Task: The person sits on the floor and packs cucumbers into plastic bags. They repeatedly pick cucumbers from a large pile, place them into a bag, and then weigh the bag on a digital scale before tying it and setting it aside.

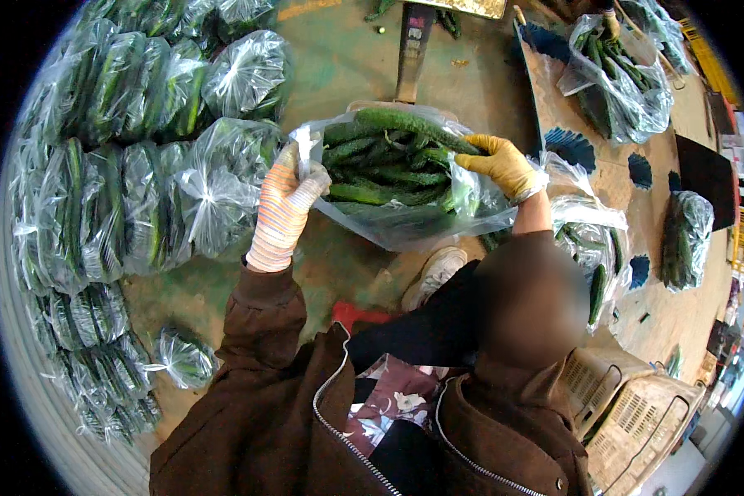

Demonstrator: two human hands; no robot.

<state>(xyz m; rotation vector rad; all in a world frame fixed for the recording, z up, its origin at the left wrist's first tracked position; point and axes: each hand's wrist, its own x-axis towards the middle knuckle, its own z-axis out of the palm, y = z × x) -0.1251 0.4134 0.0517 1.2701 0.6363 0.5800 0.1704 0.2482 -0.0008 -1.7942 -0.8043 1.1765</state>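
An open clear plastic bag [372, 223] full of long, dark green cucumbers [380, 165] lies in front of me on what looks like a scale, mostly hidden, with an upright post [409, 62] behind. My left hand [288, 194], in a pale striped glove, pinches the bag's left rim. My right hand [504, 169], in a yellow glove, is closed on the bag's right edge, beside the tips of the top cucumbers. My shoe [438, 273] shows below the bag.
Bagged cucumbers [140, 207] are stacked in rows along the left. On the right, more bags [620, 83] lie on and beside a brown board [661, 157] with blue patches. Pale plastic crates [636, 413] sit at lower right, near a red object [360, 312] on the green floor [182, 306].
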